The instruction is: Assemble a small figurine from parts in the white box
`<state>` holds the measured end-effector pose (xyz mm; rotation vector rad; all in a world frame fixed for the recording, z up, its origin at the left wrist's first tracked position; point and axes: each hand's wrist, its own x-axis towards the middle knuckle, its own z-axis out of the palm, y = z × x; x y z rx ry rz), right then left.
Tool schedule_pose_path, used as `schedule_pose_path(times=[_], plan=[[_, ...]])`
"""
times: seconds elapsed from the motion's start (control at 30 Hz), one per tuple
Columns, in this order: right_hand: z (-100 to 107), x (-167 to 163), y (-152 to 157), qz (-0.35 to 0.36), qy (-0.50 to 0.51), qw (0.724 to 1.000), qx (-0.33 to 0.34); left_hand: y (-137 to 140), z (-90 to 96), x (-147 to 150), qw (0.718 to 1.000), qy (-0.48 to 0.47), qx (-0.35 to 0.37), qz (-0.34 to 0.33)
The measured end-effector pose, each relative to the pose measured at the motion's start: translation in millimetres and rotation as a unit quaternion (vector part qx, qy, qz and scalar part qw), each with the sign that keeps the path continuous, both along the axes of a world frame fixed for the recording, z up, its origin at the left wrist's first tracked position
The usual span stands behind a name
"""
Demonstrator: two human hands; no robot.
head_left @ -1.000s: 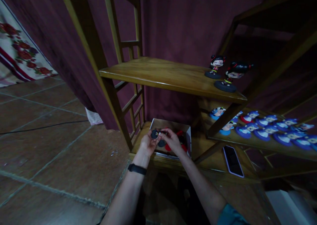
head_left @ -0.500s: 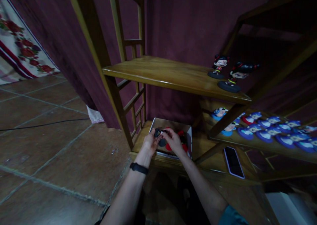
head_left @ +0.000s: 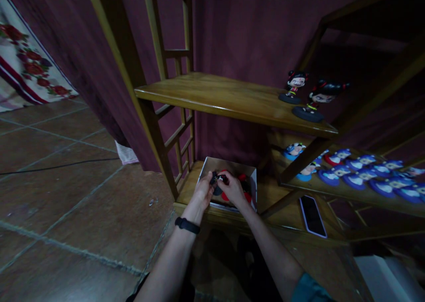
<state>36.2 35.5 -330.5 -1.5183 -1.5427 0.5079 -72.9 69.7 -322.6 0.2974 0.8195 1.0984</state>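
Both my hands pinch one small black-and-red toy figure (head_left: 217, 178) over the open cardboard box (head_left: 252, 178) at six o'clock: left hand (head_left: 203, 191), right hand (head_left: 233, 187). I can read no writing anywhere.

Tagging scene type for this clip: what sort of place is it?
Likely a small shop or stall display corner: a wooden shelf unit against a dark red curtain, rows of blue figurines set out, and both hands holding a dark figurine over a cardboard box.
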Motion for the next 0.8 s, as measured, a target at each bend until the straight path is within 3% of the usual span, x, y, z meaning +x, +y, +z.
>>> schedule_pose_path(times=[0.3, 0.8], plan=[[-1.0, -0.1, 0.6, -0.018, -0.065, 0.998, 0.011, 1.0, -9.1, 2.8, 0.998, 0.025, 0.036, -0.033], [-2.7, -1.7, -0.8, -0.003, -0.062, 0.998, 0.009, 0.2, -8.4, 1.9, 0.999, 0.019, -0.019, -0.031]])
